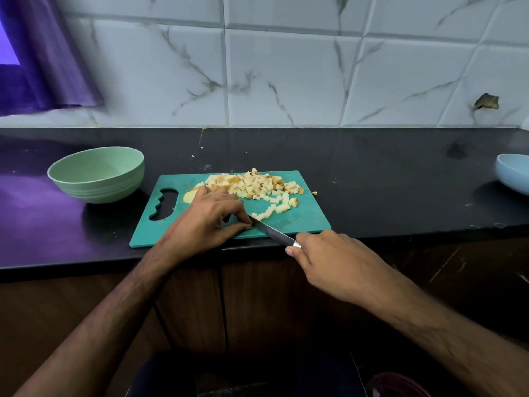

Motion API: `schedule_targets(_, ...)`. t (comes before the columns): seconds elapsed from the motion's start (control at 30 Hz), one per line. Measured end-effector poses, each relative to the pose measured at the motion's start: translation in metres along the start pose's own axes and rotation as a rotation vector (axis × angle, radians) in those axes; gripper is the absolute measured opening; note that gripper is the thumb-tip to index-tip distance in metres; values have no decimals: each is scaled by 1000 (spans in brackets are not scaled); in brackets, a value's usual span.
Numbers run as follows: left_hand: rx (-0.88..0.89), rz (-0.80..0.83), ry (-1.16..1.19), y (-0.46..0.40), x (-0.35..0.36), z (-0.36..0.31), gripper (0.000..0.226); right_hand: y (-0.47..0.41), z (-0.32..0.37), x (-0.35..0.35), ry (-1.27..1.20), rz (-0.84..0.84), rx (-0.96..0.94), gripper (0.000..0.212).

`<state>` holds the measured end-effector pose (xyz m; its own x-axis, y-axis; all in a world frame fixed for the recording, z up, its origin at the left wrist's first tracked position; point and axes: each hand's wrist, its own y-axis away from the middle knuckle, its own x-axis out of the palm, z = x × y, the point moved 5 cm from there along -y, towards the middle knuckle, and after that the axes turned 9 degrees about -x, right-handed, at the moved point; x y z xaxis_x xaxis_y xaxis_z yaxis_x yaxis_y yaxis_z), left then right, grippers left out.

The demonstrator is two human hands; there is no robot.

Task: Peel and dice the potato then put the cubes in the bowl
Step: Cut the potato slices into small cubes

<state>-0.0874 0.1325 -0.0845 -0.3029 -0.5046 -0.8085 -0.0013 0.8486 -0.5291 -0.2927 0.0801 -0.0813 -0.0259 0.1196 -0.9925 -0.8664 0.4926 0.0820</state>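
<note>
A heap of pale potato cubes (252, 186) lies on the far half of a teal cutting board (303, 222), with a short row of cubes (272, 210) trailing toward the knife. My right hand (329, 262) grips the handle of a knife (272, 232) whose blade points up-left across the board's front. My left hand (211, 216) rests on the board with fingers curled, fingertips touching down beside the blade tip. A pale uncut potato piece (188, 197) peeks out behind my left hand. The green bowl (97, 174) sits left of the board, with nothing in it.
The black counter (386, 181) runs along a marble-tiled wall. A light blue bowl (513, 174) sits at the far right edge. A purple curtain (43, 61) hangs at the upper left. One stray cube (314, 193) lies just off the board's right side. Wooden cabinet doors stand below.
</note>
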Motion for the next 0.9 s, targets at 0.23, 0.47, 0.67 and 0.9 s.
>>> schedule_targets(0.23,-58,-5,19,1,0,-1,19,10,-19,-26,-11,8,44,36)
schedule_targets(0.47,33,-54,-91,1,0,-9,27,8,-17,-14,-41,25,38,38)
schedule_targets(0.67,73,-51,-171,0,2,-9,18,-2,-10,-6,-13,8,-10,31)
schedule_targets(0.9,69,-82,-187,1,2,-8,20,-7,-27,-16,-104,-115,31,34)
